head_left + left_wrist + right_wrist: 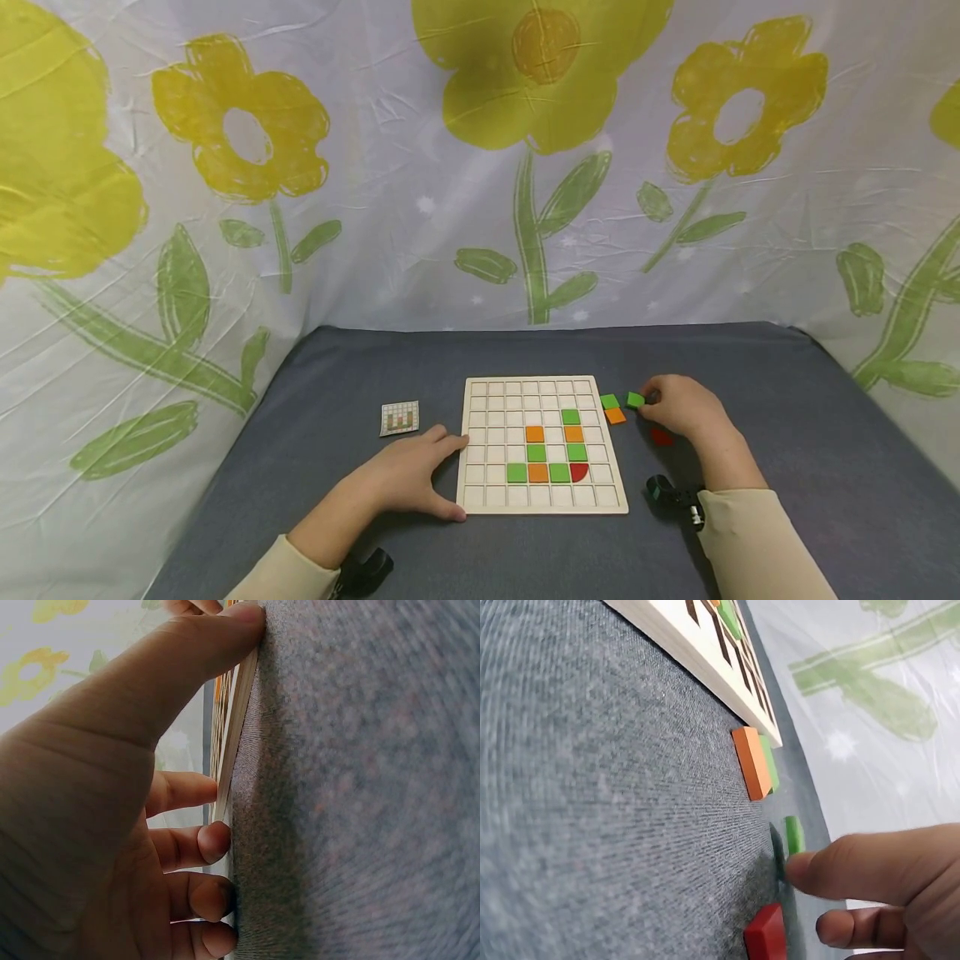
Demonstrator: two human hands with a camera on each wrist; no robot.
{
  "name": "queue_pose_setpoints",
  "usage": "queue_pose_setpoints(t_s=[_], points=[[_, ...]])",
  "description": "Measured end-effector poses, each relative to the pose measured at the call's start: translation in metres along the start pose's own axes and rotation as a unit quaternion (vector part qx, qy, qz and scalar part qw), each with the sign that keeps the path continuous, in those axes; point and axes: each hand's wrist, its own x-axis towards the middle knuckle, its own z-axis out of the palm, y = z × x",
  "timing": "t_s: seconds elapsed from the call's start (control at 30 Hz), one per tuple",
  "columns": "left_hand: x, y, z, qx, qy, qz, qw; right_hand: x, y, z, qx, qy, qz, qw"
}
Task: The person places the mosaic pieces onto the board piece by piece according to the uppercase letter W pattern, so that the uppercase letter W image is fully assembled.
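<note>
Right of the wooden grid board (pixel 487 497), my right hand (pixel 686 408) pinches a green square tile (pixel 635 400) between thumb and fingers. In the right wrist view that green tile (pixel 795 834) stands at the thumb tip, with its shadow on the cloth beside it. My left hand (pixel 408 475) touches the board's left side, thumb at the near corner and index finger farther up the edge. Its other fingers bend slightly and rest by the cloth in the left wrist view. Several green and orange squares and one red rounded piece (pixel 579 472) lie in the board's cells.
Near the board's right edge lie a loose green tile (pixel 609 401) and an orange tile (pixel 615 415). A red piece (pixel 662 437) is under the right hand. A small pattern card (pixel 399 418) lies left of the board on the grey cloth (pixel 525 558). Behind hangs a flowered curtain (pixel 375 167).
</note>
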Motion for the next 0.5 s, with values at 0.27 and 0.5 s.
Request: queue_pose_setpoints(t_s=[0.27,0.5], points=[[0.0,0.0,0.0,-0.001,0.0,0.002,1.0,-0.006,0.011,-0.01,0.054,-0.047,-0.004,0.9974],[0.0,-0.001,0.001,-0.001,0.004,0.005,1.0,-0.017,0.021,-0.018,0.144,-0.134,-0.001,0.9804]])
